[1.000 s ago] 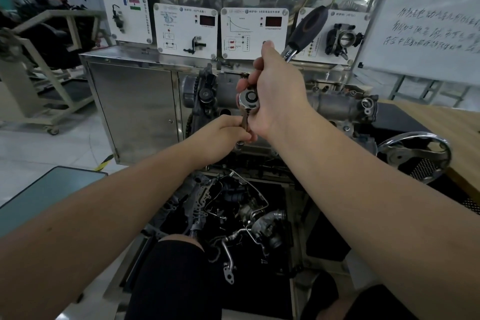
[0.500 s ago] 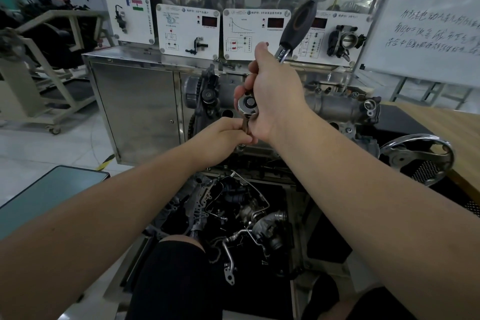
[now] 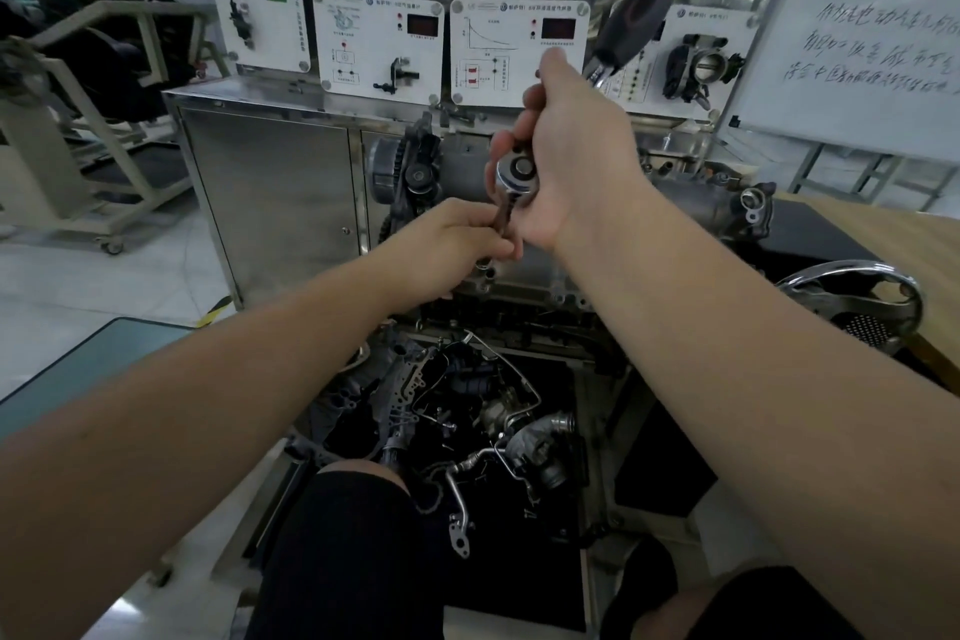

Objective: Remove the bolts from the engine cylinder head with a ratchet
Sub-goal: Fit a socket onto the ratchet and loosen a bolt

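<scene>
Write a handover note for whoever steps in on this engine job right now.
Right hand: closed around the ratchet near its head; black handle points up and away.
Left hand: pinching the extension bar below the ratchet head, steadying it.
The bar runs down onto the cylinder head; the bolt itself is hidden by the fingers.
Done: tool looks seated. No loose bolts visible.
Left: finish this bolt, then the rest.

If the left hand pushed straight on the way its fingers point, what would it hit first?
The left hand points right, pinching the dark steel extension bar under the chrome ratchet head. Just past that bar it would likely meet the right hand, though depth is unclear.
</scene>
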A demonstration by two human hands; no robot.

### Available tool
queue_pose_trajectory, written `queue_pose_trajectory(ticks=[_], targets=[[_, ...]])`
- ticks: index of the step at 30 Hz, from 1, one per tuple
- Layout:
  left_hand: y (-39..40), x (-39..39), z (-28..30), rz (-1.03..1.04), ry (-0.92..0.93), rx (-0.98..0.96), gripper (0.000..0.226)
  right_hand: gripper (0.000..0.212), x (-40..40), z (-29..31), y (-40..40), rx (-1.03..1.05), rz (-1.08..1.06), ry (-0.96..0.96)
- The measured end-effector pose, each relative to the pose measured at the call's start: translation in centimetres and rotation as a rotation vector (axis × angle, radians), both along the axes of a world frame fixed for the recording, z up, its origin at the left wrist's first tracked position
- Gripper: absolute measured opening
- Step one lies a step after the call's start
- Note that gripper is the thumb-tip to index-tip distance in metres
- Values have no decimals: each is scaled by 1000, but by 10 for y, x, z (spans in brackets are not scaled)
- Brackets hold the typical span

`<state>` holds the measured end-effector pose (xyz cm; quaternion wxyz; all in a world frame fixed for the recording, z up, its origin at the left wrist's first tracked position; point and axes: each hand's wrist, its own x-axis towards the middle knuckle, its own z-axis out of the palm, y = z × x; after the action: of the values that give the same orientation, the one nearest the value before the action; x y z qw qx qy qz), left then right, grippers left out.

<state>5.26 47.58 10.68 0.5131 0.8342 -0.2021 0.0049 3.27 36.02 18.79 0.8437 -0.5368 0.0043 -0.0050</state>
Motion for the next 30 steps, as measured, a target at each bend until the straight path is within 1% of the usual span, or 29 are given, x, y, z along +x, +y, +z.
queue_pose_trajectory(ticks=[2,6,10,13,16,20,21,24,26,28,30], targets=[[1,2,-2,-13,16,-15,21,40,2,1,0,-2,-6,20],[-1,3,-11,-24,37,-24,35,41,4,-8,-1,22,-11,51],[-3,6,-17,-25,13,1,21,40,3,-14,-2,31,-14,42],[-3,6,-15,-40,-15,-3,20,39,2,-11,-2,21,-16,30],[-3,5,-11,-49,-14,-20,27,40,2,-8,-2,6,-17,13],[2,7,-15,-31,-27,1,18,41,1,-10,-1,42,-11,29],[3,7,-15,-40,-28,0,19,40,1,-11,-1,37,-10,29],[2,5,-16,-71,-28,-28,37,39,0,-12,2,17,-11,24],[1,4,-15,-75,-23,-28,44,39,0,-12,2,24,-13,24],[0,2,-14,-85,-23,-31,49,40,0,-12,2,30,-14,18],[0,0,-12,-83,-20,-28,48,40,0,-12,1,32,-13,9]])
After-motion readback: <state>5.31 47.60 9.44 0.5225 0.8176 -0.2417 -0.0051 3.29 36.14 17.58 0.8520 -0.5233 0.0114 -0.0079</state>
